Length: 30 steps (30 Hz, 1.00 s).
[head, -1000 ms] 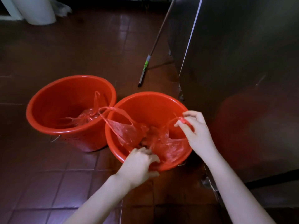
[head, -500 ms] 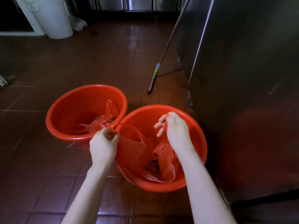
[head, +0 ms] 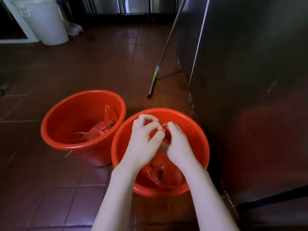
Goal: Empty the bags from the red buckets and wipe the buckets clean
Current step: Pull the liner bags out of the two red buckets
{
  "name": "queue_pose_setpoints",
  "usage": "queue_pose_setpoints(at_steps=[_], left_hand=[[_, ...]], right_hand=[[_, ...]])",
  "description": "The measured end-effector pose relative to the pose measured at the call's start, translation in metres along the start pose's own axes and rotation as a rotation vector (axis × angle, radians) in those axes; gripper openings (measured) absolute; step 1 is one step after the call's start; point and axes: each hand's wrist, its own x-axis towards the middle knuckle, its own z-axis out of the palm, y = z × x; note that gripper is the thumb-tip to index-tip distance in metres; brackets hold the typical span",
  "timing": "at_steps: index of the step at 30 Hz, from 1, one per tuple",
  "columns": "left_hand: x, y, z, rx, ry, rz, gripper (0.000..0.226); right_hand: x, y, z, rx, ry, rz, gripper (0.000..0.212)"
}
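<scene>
Fingers [head: 154,125] curled tight on two hands, left hand [head: 143,145] and right hand [head: 179,145] touching, both pinching the gathered handles of a red bag [head: 159,174]. Hanging inside the right bucket [head: 193,130], dark bits within, partly hidden by the wrists. Two red buckets in all, close together on the tiled floor [head: 83,64]; two bags, the second bag [head: 100,130] slumped in the left bucket [head: 66,114]. One mop handle [head: 165,50] leaning by a steel cabinet [head: 250,80] on the right; one white bin [head: 48,22] far left.
</scene>
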Motion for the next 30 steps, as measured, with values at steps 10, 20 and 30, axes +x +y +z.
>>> queue_pose_setpoints(at_steps=[10, 20, 30], left_hand=[[-0.007, -0.022, 0.004, -0.44, -0.05, -0.282, 0.03], [-0.011, -0.034, 0.019, -0.201, -0.09, -0.287, 0.036], [-0.005, -0.024, 0.037, -0.477, -0.154, -0.502, 0.024]], right_hand=[[-0.003, -0.011, -0.006, 0.06, 0.0, -0.091, 0.021], [0.004, 0.0, -0.017, 0.179, 0.069, 0.202, 0.033], [-0.002, -0.003, -0.001, 0.51, -0.28, 0.385, 0.078]])
